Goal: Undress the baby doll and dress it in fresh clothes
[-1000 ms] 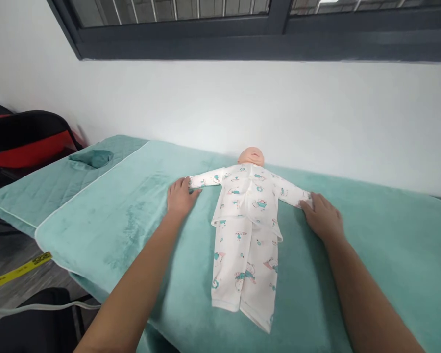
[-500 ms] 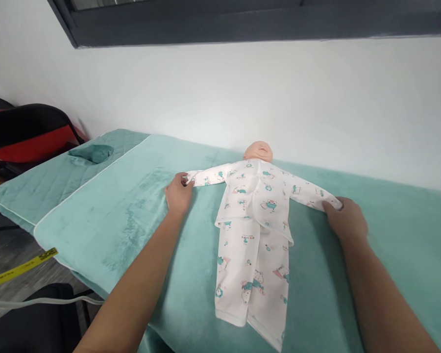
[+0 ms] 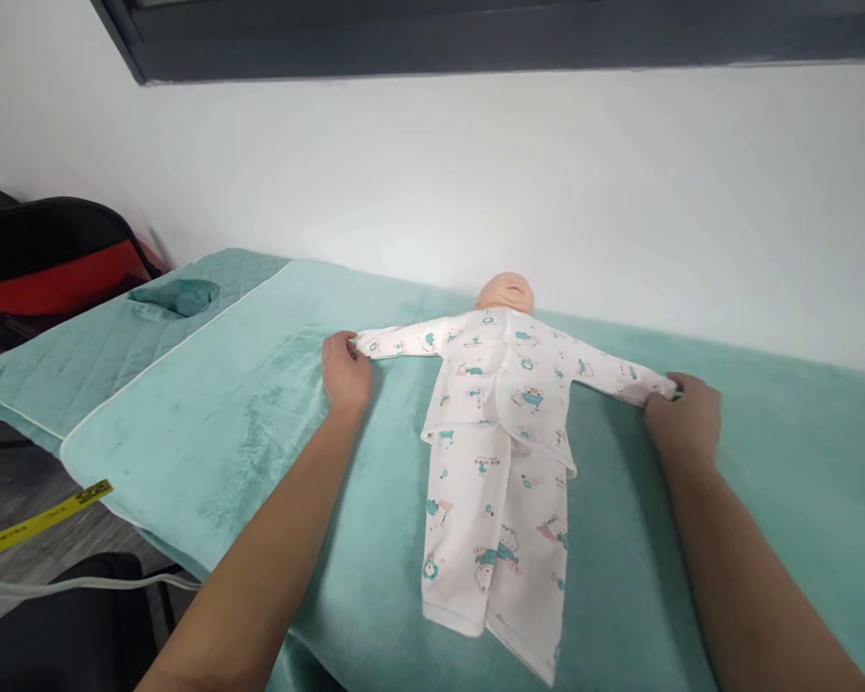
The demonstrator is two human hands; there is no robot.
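Note:
A baby doll lies face up, its head [image 3: 503,292] toward the wall. It wears a white long-sleeved shirt [image 3: 503,384] with green and pink animal prints and matching trousers [image 3: 461,529]. Both sleeves stretch out sideways. My left hand [image 3: 347,375] is closed at the end of the left-hand sleeve [image 3: 407,340], pinching its cuff. At the other side, my right hand [image 3: 686,418] is closed on the cuff of the right-hand sleeve [image 3: 609,373]. The doll's own hands are hidden.
The doll rests on a bed with a green plush cover [image 3: 259,384]. A quilted section with a face hole [image 3: 177,298] is at the left end. Black and red chairs [image 3: 58,255], a yellow strap [image 3: 39,524] and a pale cable [image 3: 79,586] are at left; a white wall [image 3: 375,173] stands behind.
Both my hands have shifted slightly outward along the sleeves, which look drawn straighter. My right thumb has moved off the top of the cuff. The doll's body stays in place.

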